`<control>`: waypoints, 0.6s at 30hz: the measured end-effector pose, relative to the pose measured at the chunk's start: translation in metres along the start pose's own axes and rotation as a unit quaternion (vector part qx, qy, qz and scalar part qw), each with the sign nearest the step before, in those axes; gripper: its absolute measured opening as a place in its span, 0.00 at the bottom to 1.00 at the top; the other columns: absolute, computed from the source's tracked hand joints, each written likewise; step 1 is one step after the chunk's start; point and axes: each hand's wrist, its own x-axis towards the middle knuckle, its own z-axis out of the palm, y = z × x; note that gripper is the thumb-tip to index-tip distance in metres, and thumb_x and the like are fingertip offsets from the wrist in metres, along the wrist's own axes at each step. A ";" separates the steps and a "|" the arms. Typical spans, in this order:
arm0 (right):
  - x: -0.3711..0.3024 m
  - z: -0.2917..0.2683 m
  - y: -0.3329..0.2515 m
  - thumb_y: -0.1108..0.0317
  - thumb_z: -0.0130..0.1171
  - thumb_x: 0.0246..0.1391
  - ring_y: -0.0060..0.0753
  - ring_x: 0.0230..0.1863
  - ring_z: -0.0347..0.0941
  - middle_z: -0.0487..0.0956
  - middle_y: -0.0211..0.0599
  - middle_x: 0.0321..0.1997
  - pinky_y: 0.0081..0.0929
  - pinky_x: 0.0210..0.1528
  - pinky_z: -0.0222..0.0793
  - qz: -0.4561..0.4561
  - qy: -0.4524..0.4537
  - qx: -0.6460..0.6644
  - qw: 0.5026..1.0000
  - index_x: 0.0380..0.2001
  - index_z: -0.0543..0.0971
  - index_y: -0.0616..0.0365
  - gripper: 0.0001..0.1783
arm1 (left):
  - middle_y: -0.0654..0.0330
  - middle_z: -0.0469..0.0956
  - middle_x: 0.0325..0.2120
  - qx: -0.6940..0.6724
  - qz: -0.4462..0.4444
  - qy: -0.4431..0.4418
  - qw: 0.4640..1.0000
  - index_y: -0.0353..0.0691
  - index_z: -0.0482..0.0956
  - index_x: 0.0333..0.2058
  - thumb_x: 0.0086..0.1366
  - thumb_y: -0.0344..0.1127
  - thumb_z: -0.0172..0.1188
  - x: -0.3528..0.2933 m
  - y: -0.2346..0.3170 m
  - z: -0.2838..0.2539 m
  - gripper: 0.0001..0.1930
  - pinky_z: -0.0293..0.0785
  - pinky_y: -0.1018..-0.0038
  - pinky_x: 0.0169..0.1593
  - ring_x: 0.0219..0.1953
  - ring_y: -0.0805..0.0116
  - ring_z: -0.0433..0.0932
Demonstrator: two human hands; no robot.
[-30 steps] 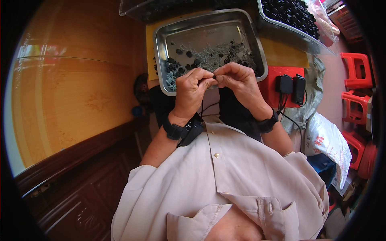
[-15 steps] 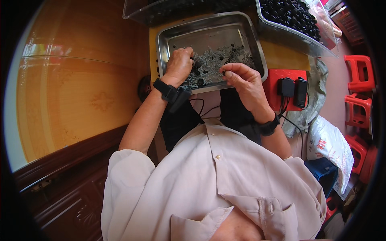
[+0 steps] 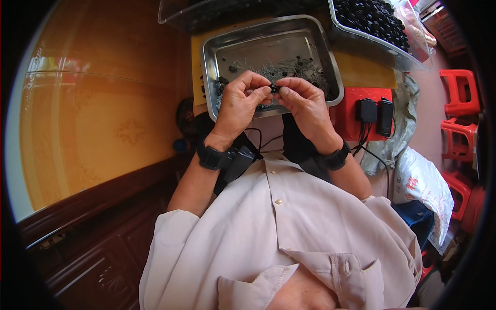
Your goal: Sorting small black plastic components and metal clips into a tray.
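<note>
Above the near rim of a metal tray (image 3: pixel 336 67), my two hands meet fingertip to fingertip. My left hand (image 3: pixel 242 103) pinches the left side of a small black plastic piece (image 3: pixel 275 89). From the other side, my right hand (image 3: pixel 307 106) grips the same piece between thumb and forefinger; the fingers hide its exact shape and whether a screw is in it. Below and behind the hands, a loose heap of thin silver screws (image 3: pixel 294 68) lies in the tray, mixed with several small black pieces. The tray's far half shows bare metal.
A clear bin (image 3: pixel 372 23) full of black round pieces stands at the far right, another clear bin (image 3: pixel 178 15) at the far left. Right of the tray, black adapters (image 3: pixel 368 111) with cables rest on a red stool (image 3: pixel 349 116). A wooden panel (image 3: pixel 103 103) borders the left side.
My left hand has come up from the screw heap and moved right to meet my right hand. My right hand has shifted slightly left. Both now hold the black piece.
</note>
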 end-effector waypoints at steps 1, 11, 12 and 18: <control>-0.002 0.002 -0.001 0.73 0.57 0.52 0.18 0.32 0.73 0.77 0.31 0.31 0.15 0.37 0.70 0.007 0.000 0.004 1.000 0.38 0.76 0.64 0.09 | 0.63 0.75 0.27 -0.021 -0.001 0.003 1.000 0.35 0.73 0.34 0.59 0.26 0.58 -0.003 0.000 -0.001 0.05 0.76 0.82 0.36 0.29 0.78 0.76; -0.014 0.008 -0.001 0.76 0.58 0.50 0.18 0.32 0.73 0.78 0.32 0.31 0.15 0.36 0.70 0.014 -0.023 0.013 1.000 0.37 0.77 0.64 0.09 | 0.62 0.77 0.30 -0.241 -0.071 -0.036 0.967 0.36 0.73 0.37 0.61 0.25 0.55 -0.020 -0.013 -0.007 0.06 0.76 0.81 0.38 0.31 0.77 0.77; -0.015 0.010 -0.003 0.76 0.58 0.50 0.18 0.31 0.73 0.78 0.32 0.31 0.15 0.36 0.70 0.005 -0.010 -0.002 1.000 0.36 0.77 0.64 0.09 | 0.62 0.77 0.30 -0.243 -0.071 -0.035 0.967 0.36 0.73 0.37 0.61 0.25 0.55 -0.021 -0.016 -0.008 0.06 0.76 0.81 0.38 0.31 0.77 0.77; -0.015 0.019 0.002 0.77 0.58 0.50 0.16 0.30 0.73 0.78 0.30 0.29 0.14 0.34 0.70 -0.048 0.012 -0.110 0.993 0.35 0.77 0.64 0.07 | 0.62 0.76 0.32 -0.310 -0.083 -0.047 0.946 0.38 0.73 0.37 0.61 0.27 0.55 -0.025 -0.028 -0.007 0.05 0.77 0.78 0.38 0.33 0.75 0.76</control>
